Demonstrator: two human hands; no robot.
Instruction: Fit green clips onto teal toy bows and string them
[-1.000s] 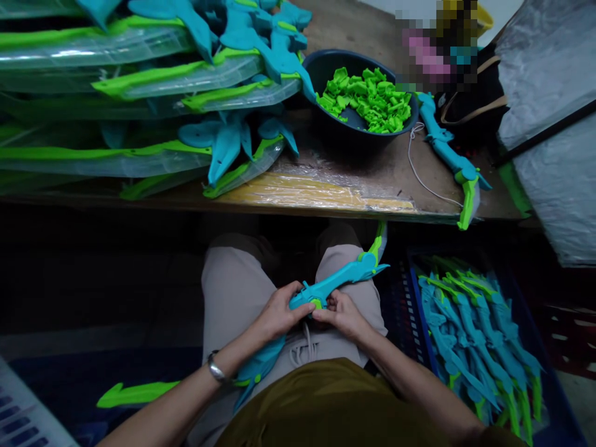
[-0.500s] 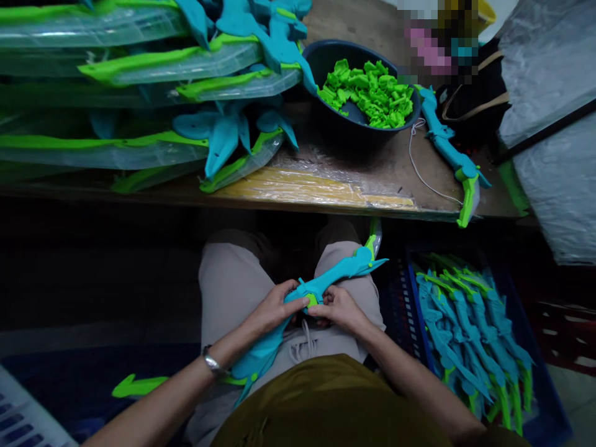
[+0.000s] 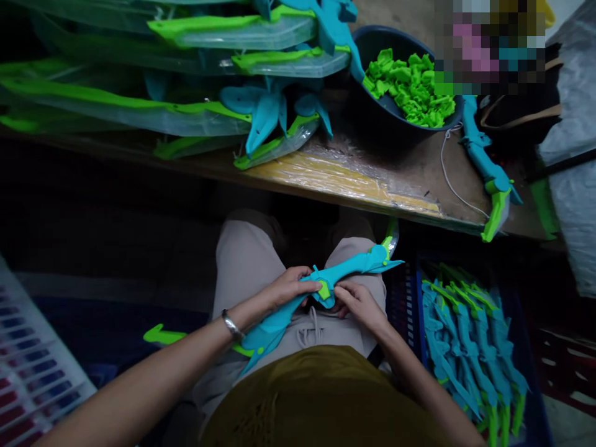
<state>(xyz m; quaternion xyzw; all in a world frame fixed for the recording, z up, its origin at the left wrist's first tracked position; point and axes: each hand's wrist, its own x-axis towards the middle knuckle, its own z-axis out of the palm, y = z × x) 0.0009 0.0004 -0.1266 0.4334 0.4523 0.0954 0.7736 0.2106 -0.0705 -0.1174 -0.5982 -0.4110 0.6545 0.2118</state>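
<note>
Across my lap lies a blue plastic toy bow (image 3: pixel 351 267) with green end parts, tilted up to the right. My left hand (image 3: pixel 293 288) is wrapped round its middle, the thumb on a small green plastic piece (image 3: pixel 325 290) set in the bow's centre. Bent and pinched together, the fingers of my right hand (image 3: pixel 357 303) touch the bow's edge just right of that piece. Whatever lies between those fingertips is hidden. The bow's left green tip (image 3: pixel 162 335) sticks out beyond my left forearm.
Similar bows with clear parts are stacked on the table (image 3: pixel 391 164) at upper left. A dark bowl (image 3: pixel 356 105) there holds small green pieces. Another bow (image 3: pixel 491 171) with a white string lies at the right. Several bows fill a blue crate (image 3: pixel 521 335); a white basket (image 3: pixel 46 366) stands lower left.
The fingers of my right hand have moved from the green piece to the bow's edge beside it, so more of the piece shows. The head view has turned slightly left.
</note>
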